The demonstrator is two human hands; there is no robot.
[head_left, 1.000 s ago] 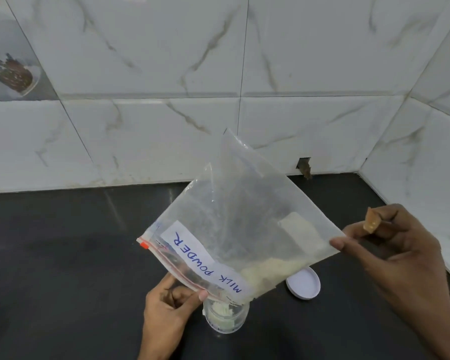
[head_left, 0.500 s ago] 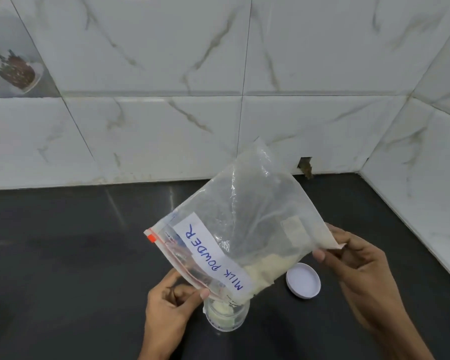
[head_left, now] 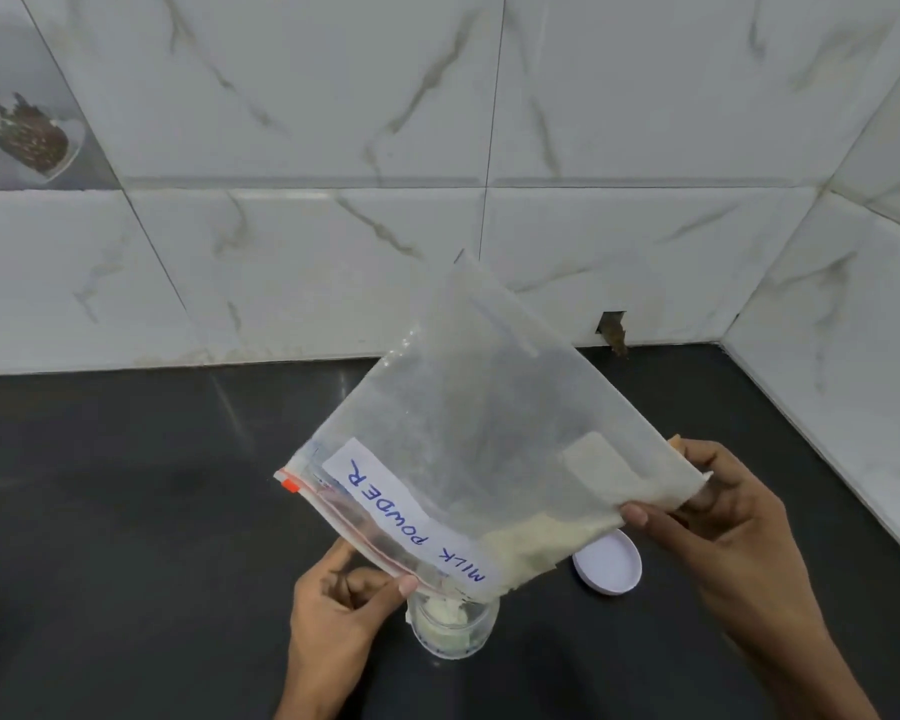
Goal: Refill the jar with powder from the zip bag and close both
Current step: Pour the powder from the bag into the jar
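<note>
From my remote seat, the marbled tile wall [head_left: 333, 122] fills the upper half of the head view, and it meets the black bench [head_left: 100, 511] below. The clear zip bag [head_left: 479, 418] is held up over the bench, tilted so that its zip edge slopes down to the left and one corner points down at the jar. The right hand [head_left: 723, 517] holds the bag's right corner, its fingers [head_left: 640, 514] pinching the plastic with the thumb on the near face and the others behind. The left hand [head_left: 344, 610] is low and near me. Its fingers [head_left: 391, 589] pinch the zip edge close to the lowest corner, just above the jar's mouth. A white label [head_left: 411, 517] reading MILK POWDER runs along the zip edge, upside down to me. Pale powder [head_left: 531, 543] lies gathered inside the bag along its lower right edge, sloping toward the low corner. The clear jar [head_left: 453, 631] stands upright on the bench directly under that corner, open, with pale powder in it. I cannot tell whether powder is falling. Its white lid [head_left: 609, 566] lies flat on the bench just right of the jar, partly behind the bag. A small red tab [head_left: 289, 483] marks the zip's upper left end.
</note>
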